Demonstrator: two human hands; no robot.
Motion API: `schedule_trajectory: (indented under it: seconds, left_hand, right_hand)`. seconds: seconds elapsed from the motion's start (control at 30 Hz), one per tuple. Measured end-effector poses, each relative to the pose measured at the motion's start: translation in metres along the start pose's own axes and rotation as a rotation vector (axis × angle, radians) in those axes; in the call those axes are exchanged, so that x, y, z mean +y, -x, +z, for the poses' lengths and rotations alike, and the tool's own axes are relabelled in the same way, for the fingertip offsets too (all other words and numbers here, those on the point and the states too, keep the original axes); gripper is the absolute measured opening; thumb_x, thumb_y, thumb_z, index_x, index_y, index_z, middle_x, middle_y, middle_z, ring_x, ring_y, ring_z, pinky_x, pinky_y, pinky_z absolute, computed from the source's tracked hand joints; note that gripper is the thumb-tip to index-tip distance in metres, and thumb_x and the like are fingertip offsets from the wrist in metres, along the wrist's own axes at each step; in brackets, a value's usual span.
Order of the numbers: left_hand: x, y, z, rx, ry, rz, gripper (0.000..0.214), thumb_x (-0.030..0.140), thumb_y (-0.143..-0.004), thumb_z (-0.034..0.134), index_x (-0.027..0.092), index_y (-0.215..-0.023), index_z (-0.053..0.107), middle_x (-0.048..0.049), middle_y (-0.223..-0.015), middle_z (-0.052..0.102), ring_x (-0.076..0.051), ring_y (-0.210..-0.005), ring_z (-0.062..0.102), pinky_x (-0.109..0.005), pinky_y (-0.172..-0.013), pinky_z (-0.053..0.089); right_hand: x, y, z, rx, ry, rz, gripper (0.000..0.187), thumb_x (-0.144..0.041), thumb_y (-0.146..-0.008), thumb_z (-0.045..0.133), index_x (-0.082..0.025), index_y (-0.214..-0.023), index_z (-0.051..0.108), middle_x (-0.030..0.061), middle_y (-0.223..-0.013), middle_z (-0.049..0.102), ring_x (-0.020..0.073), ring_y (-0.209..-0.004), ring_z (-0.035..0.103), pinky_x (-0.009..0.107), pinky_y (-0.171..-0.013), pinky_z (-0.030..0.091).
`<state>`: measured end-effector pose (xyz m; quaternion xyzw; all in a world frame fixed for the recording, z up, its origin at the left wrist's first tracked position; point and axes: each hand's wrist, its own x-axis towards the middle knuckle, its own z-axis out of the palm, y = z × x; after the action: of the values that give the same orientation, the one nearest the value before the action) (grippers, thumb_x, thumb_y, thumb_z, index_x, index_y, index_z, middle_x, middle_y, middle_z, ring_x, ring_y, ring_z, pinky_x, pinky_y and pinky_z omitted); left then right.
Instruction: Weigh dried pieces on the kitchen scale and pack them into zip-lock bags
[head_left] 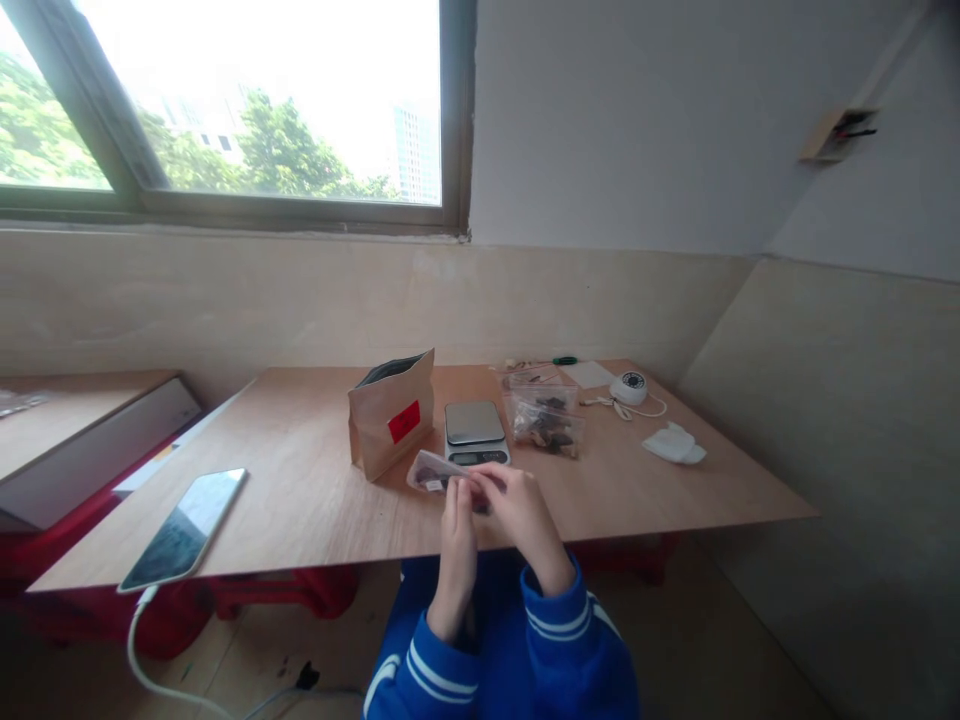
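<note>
Both my hands meet over the table's front edge at a small clear plastic bag (pixel 433 471) with dark contents. My left hand (pixel 459 530) pinches it from below, and my right hand (pixel 517 505) has its fingers closed along the bag's upper edge. Just behind the bag sits a digital kitchen scale (pixel 475 424) with a bare metal plate. A brown paper pouch (pixel 375 430) with a red label stands upright to the left, its top open. Right of the scale lie several clear zip bags (pixel 551 428) holding dark and tan dried pieces.
A phone (pixel 184 530) on a white charging cable (pixel 139 660) lies at the table's left end. On the right are a white round device (pixel 628 387) with a cord and a crumpled white tissue (pixel 675 444). A green-handled tool (pixel 565 360) lies at the back edge by the wall.
</note>
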<state>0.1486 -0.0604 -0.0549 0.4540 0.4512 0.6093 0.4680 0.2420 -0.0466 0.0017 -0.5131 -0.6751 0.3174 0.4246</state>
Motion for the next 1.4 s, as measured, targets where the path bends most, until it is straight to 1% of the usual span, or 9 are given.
schedule_trajectory:
  seconds: [0.17,0.33,0.67,0.87,1.0,1.07,1.2,1.27,1.4]
  left_hand:
    - [0.003,0.003,-0.023,0.083,-0.181,0.058,0.037,0.057,-0.086,0.046,0.020,-0.078,0.049,0.0004,-0.070,0.055,-0.017,-0.070,0.055,-0.027,-0.068,0.045]
    - [0.005,0.001,-0.032,0.144,-0.290,0.093,0.039,0.055,-0.089,0.039,0.019,-0.080,0.053,-0.0007,-0.068,0.056,-0.017,-0.065,0.055,-0.027,-0.062,0.044]
    - [0.006,-0.007,-0.042,0.044,-0.398,0.211,0.033,0.044,-0.086,0.045,0.019,-0.064,0.049,0.0029,-0.053,0.050,-0.011,-0.050,0.048,-0.020,-0.048,0.038]
    - [0.003,0.006,-0.044,0.039,-0.356,0.208,0.040,0.044,-0.087,0.047,0.019,-0.057,0.044,0.0029,-0.051,0.047,-0.010,-0.050,0.045,-0.020,-0.051,0.037]
    - [-0.010,-0.001,-0.046,0.130,-0.062,0.235,0.042,0.050,-0.092,0.037,0.018,-0.075,0.058,-0.0040,-0.077,0.059,-0.015,-0.076,0.057,-0.027,-0.073,0.047]
    - [-0.022,-0.008,-0.046,0.243,0.139,0.150,0.033,0.050,-0.086,0.049,0.019,-0.096,0.058,-0.0063,-0.101,0.061,-0.017,-0.091,0.059,-0.030,-0.080,0.049]
    - [-0.043,-0.020,-0.048,-0.013,0.352,-0.113,0.060,0.039,-0.073,0.071,0.028,-0.126,0.045,-0.0088,-0.134,0.051,-0.024,-0.112,0.059,-0.039,-0.091,0.050]
    - [-0.048,-0.027,-0.052,-0.094,0.374,-0.173,0.059,0.038,-0.073,0.071,0.028,-0.126,0.046,-0.0095,-0.133,0.053,-0.027,-0.110,0.061,-0.044,-0.089,0.052]
    - [-0.051,-0.047,-0.061,-0.044,0.330,-0.091,0.056,0.036,-0.072,0.074,0.022,-0.121,0.051,-0.0115,-0.129,0.058,-0.029,-0.113,0.060,-0.045,-0.092,0.051]
  right_hand:
    - [-0.004,0.013,0.017,-0.079,-0.021,-0.069,0.025,-0.024,-0.089,0.050,-0.022,-0.098,0.073,0.0055,-0.091,0.074,0.0214,-0.083,0.070,0.030,-0.074,0.055]
    - [-0.001,0.013,0.033,0.043,-0.115,-0.012,0.017,-0.027,-0.084,0.058,-0.018,-0.081,0.072,0.0063,-0.080,0.074,0.0207,-0.074,0.070,0.028,-0.068,0.055]
    - [0.011,0.009,0.046,0.127,-0.447,0.140,0.019,-0.033,-0.078,0.063,-0.016,-0.071,0.066,0.0043,-0.064,0.069,0.0187,-0.056,0.066,0.027,-0.054,0.052]
    - [0.024,-0.023,0.013,0.498,-0.432,0.160,0.027,-0.044,-0.077,0.063,-0.017,-0.074,0.060,0.0051,-0.072,0.070,0.0154,-0.053,0.061,0.026,-0.052,0.049]
    - [0.014,-0.046,-0.009,0.235,-0.494,0.089,0.032,-0.048,-0.075,0.066,-0.017,-0.079,0.061,0.0035,-0.070,0.069,0.0113,-0.044,0.055,0.023,-0.042,0.043]
    - [0.007,-0.054,-0.011,0.133,-0.477,0.070,0.032,-0.048,-0.075,0.066,-0.017,-0.081,0.061,0.0032,-0.071,0.069,0.0107,-0.043,0.054,0.022,-0.040,0.041]
    - [0.003,-0.068,-0.001,-0.095,-0.379,0.083,0.027,-0.043,-0.079,0.063,-0.017,-0.088,0.060,0.0034,-0.073,0.069,0.0116,-0.046,0.056,0.024,-0.044,0.046]
    - [0.003,-0.074,0.006,-0.075,-0.263,0.023,0.030,-0.033,-0.075,0.068,-0.018,-0.098,0.058,0.0040,-0.081,0.070,0.0145,-0.059,0.062,0.027,-0.055,0.051]
    - [-0.002,-0.081,0.016,0.148,-0.035,-0.318,0.031,-0.012,-0.074,0.064,-0.019,-0.104,0.057,0.0070,-0.103,0.066,0.0176,-0.092,0.062,0.032,-0.083,0.050]
